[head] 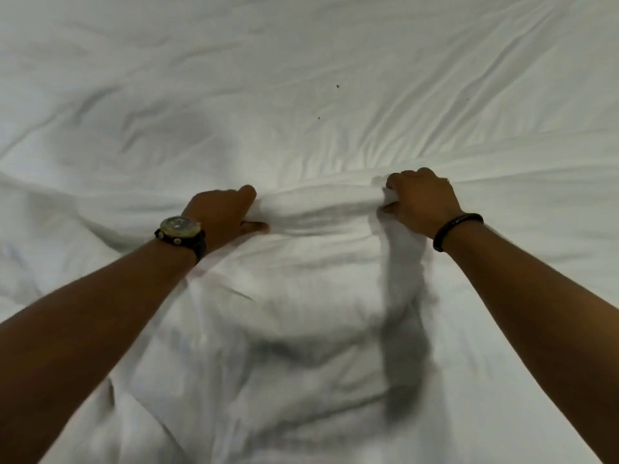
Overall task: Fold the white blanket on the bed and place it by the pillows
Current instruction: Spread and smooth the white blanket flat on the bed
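The blanket [301, 296] is soft white cloth, creased and bunched into a raised ridge across the bed [301, 61]. A few dark specks [337, 86] dot the smooth sheet beyond. The left hand [222, 212], with a watch [181, 229], and the right hand [422, 199], with a dark band [455, 229], each pinch that ridge with curled fingers.

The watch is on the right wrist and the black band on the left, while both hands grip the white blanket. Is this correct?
Not quite: the wrists are swapped. The head view shows the watch on the left wrist and the black band on the right. Both the left hand and right hand do grip the blanket.
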{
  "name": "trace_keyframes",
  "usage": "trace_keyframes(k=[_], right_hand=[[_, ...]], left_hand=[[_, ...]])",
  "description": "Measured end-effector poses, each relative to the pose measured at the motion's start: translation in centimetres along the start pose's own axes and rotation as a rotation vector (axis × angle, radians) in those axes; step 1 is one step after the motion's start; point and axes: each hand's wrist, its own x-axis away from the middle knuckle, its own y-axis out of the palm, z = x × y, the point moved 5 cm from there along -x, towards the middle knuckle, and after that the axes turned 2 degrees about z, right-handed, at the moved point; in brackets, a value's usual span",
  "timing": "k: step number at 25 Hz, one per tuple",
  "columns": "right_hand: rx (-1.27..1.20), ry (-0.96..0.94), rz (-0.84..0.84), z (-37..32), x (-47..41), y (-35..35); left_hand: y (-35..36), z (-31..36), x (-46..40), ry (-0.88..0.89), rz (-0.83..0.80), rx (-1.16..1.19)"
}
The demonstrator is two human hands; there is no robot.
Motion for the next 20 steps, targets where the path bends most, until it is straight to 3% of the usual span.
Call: trace_keyframes(k=[3, 5, 7, 10, 13, 15, 17, 20], right_hand=[[0.009, -0.058, 0.266, 1.3, -3.2, -3.7], [-0.008, 0.048, 0.392, 2.5, -6.6, -4.8], [-0.150, 0.192, 0.457, 3.5, -8.1, -4.0], [-0.212, 0.224, 0.346, 5.9, -6.3, -1.2], [-0.049, 0.300, 0.140, 12.9, -2.4, 2.1], [0.026, 0.263, 0.222, 16.4, 0.1, 2.2], [0.054, 0.165, 0.253, 17.4, -1.2, 0.0], [0.122, 0.124, 0.406, 19.0, -7.8, -5.6]], left_hand=[[-6.5, -3.0, -5.7, 0.012, 0.128, -0.081], [-11.0, -4.2, -11.3, -0.025, 0.311, -0.135], [-11.3, -4.0, -14.9, -0.123, 0.336, -0.185], [-5.3, -2.5, -14.9, -0.177, 0.122, -0.097], [-2.2, -1.7, -12.2, -0.192, 0.179, 0.020], [-1.7, -0.8, -10.9, -0.196, 0.203, 0.035], [-2.6, -0.4, -11.0, -0.185, 0.124, 0.004], [-9.0, -2.0, -16.3, -0.254, 0.292, -0.093]])
